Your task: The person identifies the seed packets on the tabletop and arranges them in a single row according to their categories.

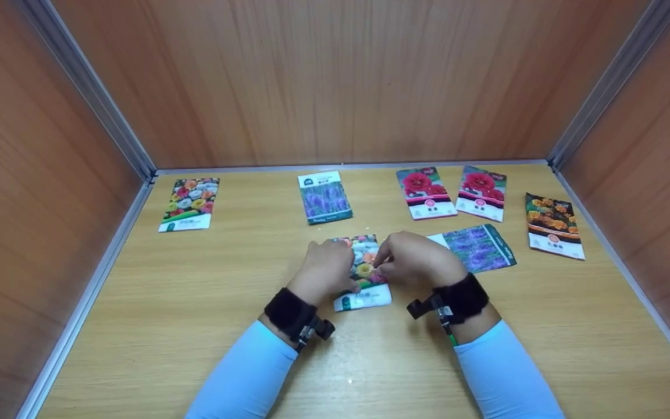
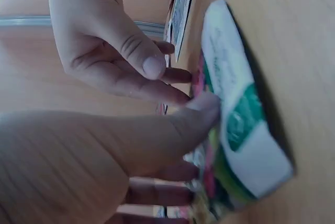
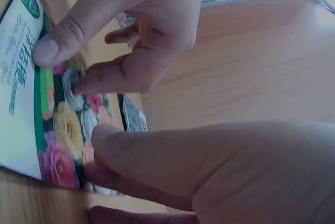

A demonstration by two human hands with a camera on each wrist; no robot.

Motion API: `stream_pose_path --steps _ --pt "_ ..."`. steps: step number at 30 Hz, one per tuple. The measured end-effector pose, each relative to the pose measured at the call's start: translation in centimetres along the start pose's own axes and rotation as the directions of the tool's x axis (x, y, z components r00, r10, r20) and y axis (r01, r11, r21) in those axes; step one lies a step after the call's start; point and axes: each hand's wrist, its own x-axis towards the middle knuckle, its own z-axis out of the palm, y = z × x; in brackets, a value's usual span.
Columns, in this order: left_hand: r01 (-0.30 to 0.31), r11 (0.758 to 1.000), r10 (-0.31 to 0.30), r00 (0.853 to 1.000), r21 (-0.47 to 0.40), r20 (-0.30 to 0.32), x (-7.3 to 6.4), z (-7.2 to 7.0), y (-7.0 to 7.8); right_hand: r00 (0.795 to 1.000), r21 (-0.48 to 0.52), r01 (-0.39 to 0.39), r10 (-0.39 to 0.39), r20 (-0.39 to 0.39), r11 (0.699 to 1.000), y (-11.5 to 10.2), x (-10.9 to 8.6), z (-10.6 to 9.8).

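Note:
A seed packet (image 1: 363, 299) with mixed flowers and a white lower band lies in front of me, both hands over it. My left hand (image 1: 324, 269) is on its left side; in the right wrist view the thumb touches the green border and the index finger touches the flower picture (image 3: 68, 124). At the opposite edge my right hand (image 1: 422, 256) pinches the packet between thumb and index finger. A lavender packet (image 1: 479, 248) lies partly behind the right hand, its white end overlapped by the knuckles.
Toward the back are another mixed-flower packet (image 1: 190, 203), a lavender packet (image 1: 326, 199) and two red-flower packets (image 1: 427, 193) side by side. An orange-flower packet (image 1: 553, 226) lies near the right wall. Wooden panels (image 1: 341, 81) enclose the table (image 1: 195, 326) at the back and sides.

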Motion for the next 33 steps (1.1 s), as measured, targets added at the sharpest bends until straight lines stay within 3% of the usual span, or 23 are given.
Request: stream_pose_path --steps 3,7,15,19,24,30,33 --pt "0.077 0.993 -0.081 0.996 0.088 0.04 -0.5 -0.6 -0.1 1.0 0.022 0.007 -0.007 -0.014 1.0 0.0 0.1 0.1" --pt "0.176 0.973 -0.191 0.977 0.146 0.097 -1.0 -1.6 -1.1 0.998 -0.008 -0.039 0.039 -0.056 0.999 -0.2 0.1 0.2" --pt "0.316 0.949 -0.316 0.944 0.016 0.093 -1.2 -2.6 -6.1 0.993 -0.006 -0.1 0.1 -0.066 0.995 0.4 0.2 0.5" --pt "0.355 0.934 -0.349 0.932 -0.049 0.098 -1.4 -2.8 -8.3 0.996 -0.01 -0.075 0.074 -0.057 0.997 0.5 0.3 0.3" --pt "0.374 0.918 -0.376 0.926 -0.129 0.006 -1.3 -2.1 -11.3 0.996 -0.009 -0.061 0.06 -0.06 0.998 0.6 0.3 0.3" --pt "0.39 0.901 -0.417 0.899 -0.188 -0.134 -0.9 -1.2 -14.3 0.994 0.038 -0.091 0.093 -0.064 0.995 0.5 0.1 0.4" --pt "0.397 0.893 -0.43 0.891 -0.21 -0.144 -0.7 -1.1 -14.8 0.993 0.045 -0.096 0.099 -0.069 0.994 0.5 0.0 0.4"
